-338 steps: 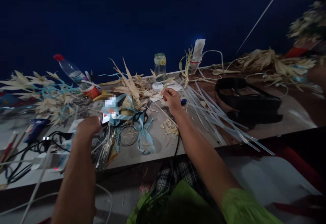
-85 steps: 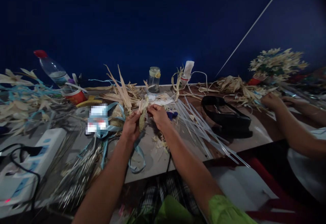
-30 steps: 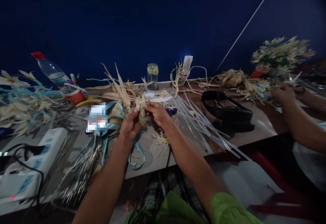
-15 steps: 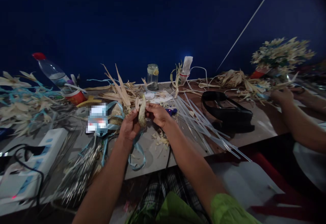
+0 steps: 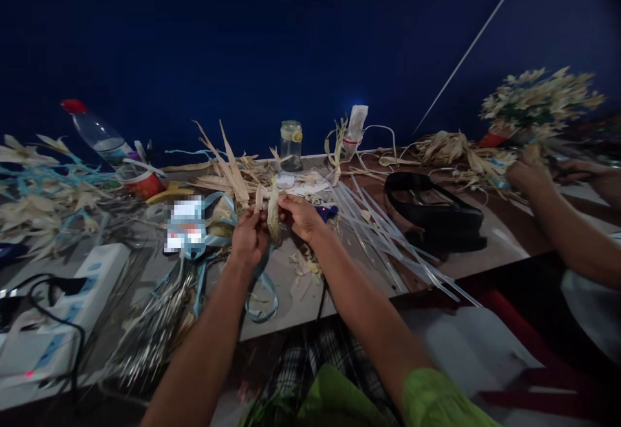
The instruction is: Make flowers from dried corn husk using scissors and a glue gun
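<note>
My left hand and my right hand meet over the middle of the table, fingers closed. Between them stands a curved, rough, yellow-green strip, like dried plant material, gripped from both sides. A pale piece of husk sticks up from the left fingertips. Light-blue ribbon loops on the table below my left hand. Under my right hand lie husk scraps. A blue tool with a small red light is partly hidden behind that hand.
Dried husks and a glass jar stand behind my hands. Clear sticks and a black strapped object lie right. Wires and a power strip lie left. A co-worker's hand works at far right.
My left hand has turned slightly, its fingers closing higher around the pale husk. The curved strip stays between my hands. At the right, the co-worker's hand has shifted a little left and up.
</note>
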